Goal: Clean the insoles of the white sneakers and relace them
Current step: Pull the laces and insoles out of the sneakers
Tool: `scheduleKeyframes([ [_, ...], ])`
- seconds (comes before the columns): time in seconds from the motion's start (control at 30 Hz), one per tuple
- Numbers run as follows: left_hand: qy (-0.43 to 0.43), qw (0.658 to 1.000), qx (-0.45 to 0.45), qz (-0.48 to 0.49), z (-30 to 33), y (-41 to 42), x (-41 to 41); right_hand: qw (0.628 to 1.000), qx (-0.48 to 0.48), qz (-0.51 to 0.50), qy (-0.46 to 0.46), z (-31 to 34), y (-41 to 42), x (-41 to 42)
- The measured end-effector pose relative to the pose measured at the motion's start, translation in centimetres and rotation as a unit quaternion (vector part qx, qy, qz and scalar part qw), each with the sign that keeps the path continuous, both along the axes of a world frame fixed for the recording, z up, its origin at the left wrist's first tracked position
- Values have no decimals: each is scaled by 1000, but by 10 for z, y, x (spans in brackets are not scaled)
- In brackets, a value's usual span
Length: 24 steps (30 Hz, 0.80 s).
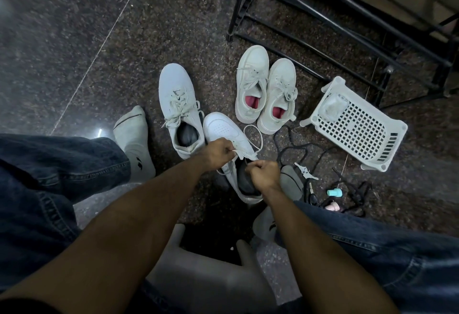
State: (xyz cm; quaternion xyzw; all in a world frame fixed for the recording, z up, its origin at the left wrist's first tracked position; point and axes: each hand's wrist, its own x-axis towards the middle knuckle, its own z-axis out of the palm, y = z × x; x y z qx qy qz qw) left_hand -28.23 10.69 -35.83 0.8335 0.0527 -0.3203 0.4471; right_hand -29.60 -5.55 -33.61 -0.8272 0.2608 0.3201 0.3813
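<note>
The left hand (pixel 218 151) is curled, pinching a white lace (pixel 255 137) at the eyelets of a white sneaker (pixel 223 127); the right hand (pixel 263 174) is curled too, pinching the lace by the shoe's dark opening. The sneaker lies on the speckled stone floor (pixel 74 40) between the person's socked feet, long axis running up-left, smooth perforated toe pointing away. Just beside it on the left sits a laced white knit sneaker (pixel 176 95), toe likewise away. Further out stands a pair with pink insoles (pixel 265 90), then a white perforated plastic basket (pixel 355 127) and loose black laces (pixel 298 149)
</note>
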Motion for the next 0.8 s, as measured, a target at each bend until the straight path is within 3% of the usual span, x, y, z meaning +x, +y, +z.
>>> scheduleKeyframes([
  [0.1,6,1000,-2,15,5,-2,2,999,-13,29,8,5,-3,9],
  [0.3,31,999,21,30,3,-14,1,955,-124,261,71,14,-7,-11],
  [0.53,-1,999,7,42,5,-16,-8,981,30,121,150,46,-23,22],
  [0.8,7,999,16,51,7,-18,-5,952,2,230,201,83,-37,47],
])
